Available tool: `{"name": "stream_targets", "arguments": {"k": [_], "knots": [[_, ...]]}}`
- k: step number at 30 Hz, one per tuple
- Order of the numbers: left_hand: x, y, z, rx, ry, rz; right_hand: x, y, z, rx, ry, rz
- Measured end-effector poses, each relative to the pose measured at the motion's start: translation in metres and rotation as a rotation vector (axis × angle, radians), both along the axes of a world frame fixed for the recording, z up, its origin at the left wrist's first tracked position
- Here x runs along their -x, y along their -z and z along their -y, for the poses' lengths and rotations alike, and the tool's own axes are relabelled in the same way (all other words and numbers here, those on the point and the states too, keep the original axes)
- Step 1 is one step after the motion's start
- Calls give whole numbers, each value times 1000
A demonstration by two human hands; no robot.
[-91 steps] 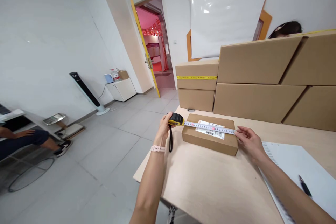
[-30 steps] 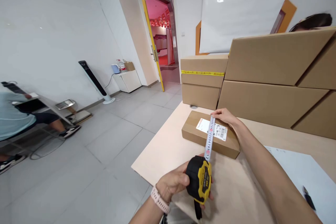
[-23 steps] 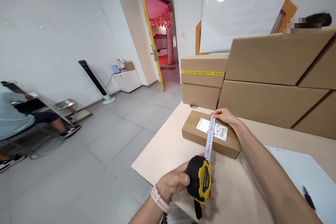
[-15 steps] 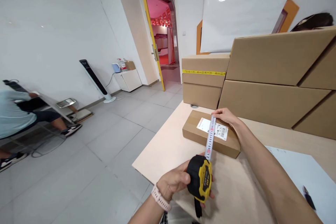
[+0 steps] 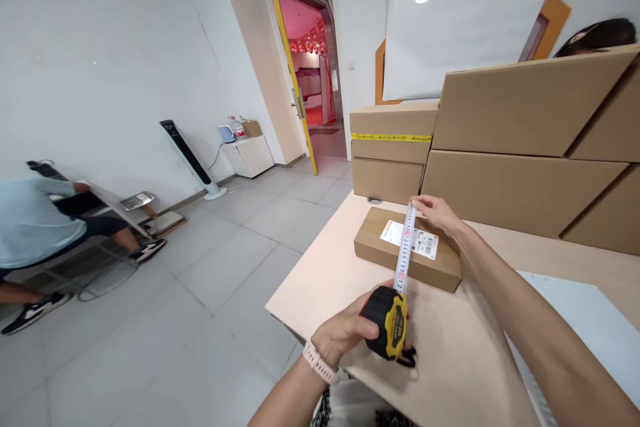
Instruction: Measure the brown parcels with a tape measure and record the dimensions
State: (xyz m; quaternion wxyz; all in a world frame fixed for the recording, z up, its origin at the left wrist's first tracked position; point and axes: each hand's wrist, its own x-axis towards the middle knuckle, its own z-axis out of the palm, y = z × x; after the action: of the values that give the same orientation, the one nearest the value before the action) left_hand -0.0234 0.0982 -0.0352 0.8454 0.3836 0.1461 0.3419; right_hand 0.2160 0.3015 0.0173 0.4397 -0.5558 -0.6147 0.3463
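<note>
A flat cardboard box (image 5: 381,249) with a white shipping label lies on the light wooden table (image 5: 320,287). My left hand (image 5: 349,331) grips a black and yellow tape measure (image 5: 386,323) near the table's front edge. Its white blade (image 5: 404,247) runs up across the box's short side. My right hand (image 5: 437,211) pinches the blade's end at the box's far edge.
Large cardboard boxes (image 5: 505,147) are stacked at the back of the table, one smaller with yellow tape (image 5: 393,137). A white sheet (image 5: 583,320) lies at right. A person's head (image 5: 597,35) shows behind the boxes. Another person (image 5: 35,233) sits at far left.
Three seconds ago the tape lay along the box's length; for the last second it spans the width. The tape measure case has drifted slightly up and right as the view shifted.
</note>
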Motion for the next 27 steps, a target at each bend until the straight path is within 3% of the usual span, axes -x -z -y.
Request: {"name": "stream_targets", "arguments": {"k": [4,6,9,12,16,20,23,27], "knots": [[16,-19,8,-87,-141,-20,-20,-32,46,-153,129,-39],[32,-28,7,-127,-249,-26,-37,-35,81,-178,183,4],[58,-34,-7,-155,-403,-45,-60,-15,135,-93,242,94],[73,-26,-30,-132,-476,-64,-70,19,170,106,266,69],[70,-7,-60,-85,-424,-112,-55,46,180,322,247,-61],[62,-1,-75,-82,-366,-139,-32,35,179,279,47,-149],[64,-15,-72,-120,-364,-124,-33,18,185,246,57,-119],[73,-46,-62,-173,-388,-96,-45,0,192,176,99,-18]]}}
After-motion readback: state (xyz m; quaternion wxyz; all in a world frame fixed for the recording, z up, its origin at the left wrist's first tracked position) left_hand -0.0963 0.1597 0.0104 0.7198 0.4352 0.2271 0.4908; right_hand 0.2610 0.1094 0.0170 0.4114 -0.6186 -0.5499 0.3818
